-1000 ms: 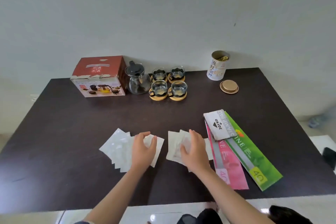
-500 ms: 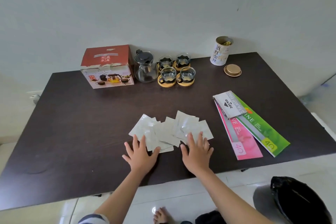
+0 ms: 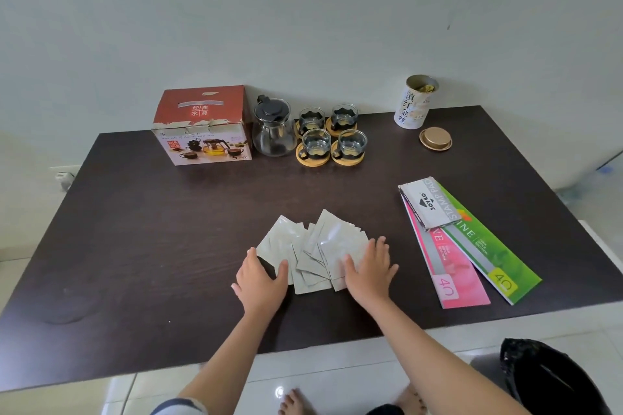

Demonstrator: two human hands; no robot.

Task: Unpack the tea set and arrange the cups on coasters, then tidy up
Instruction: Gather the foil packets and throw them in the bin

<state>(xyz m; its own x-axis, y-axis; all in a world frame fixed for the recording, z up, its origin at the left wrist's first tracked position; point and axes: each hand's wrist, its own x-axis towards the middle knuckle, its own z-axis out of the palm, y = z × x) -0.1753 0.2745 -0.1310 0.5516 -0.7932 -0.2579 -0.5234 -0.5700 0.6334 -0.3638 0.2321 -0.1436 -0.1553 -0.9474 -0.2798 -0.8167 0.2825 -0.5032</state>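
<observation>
The left hand (image 3: 260, 283) hides the near-left corner of a fan of pale plastic sleeves (image 3: 315, 251), and the right hand (image 3: 369, 271) covers its near-right edge, so how many sleeves overlap there cannot be counted. A dark gap shows between the left thumb and forefinger; what lies in it is unclear. Both hands rest palm-down with fingers spread, flat on the sleeves and the table (image 3: 151, 246), gripping nothing. The sleeves lie near the middle of the table's near edge.

Along the far edge the red tea set box (image 3: 202, 125) stands toward the left, with the glass teapot (image 3: 272, 128) just beside it. Next to the teapot four glass cups (image 3: 332, 133) sit each on a round wooden coaster (image 3: 313, 158), in two rows of two. Toward the far right corner stands an open tea tin (image 3: 415, 103), its contents too small to make out, with a gold lid (image 3: 435, 138) lying near it.

By the right edge lie a pink packet (image 3: 450, 266) and a green packet (image 3: 485, 246), their far ends hidden under a grey stamp pad box (image 3: 426, 204). A black bag (image 3: 553, 377) on the floor is cut off at the bottom right.
</observation>
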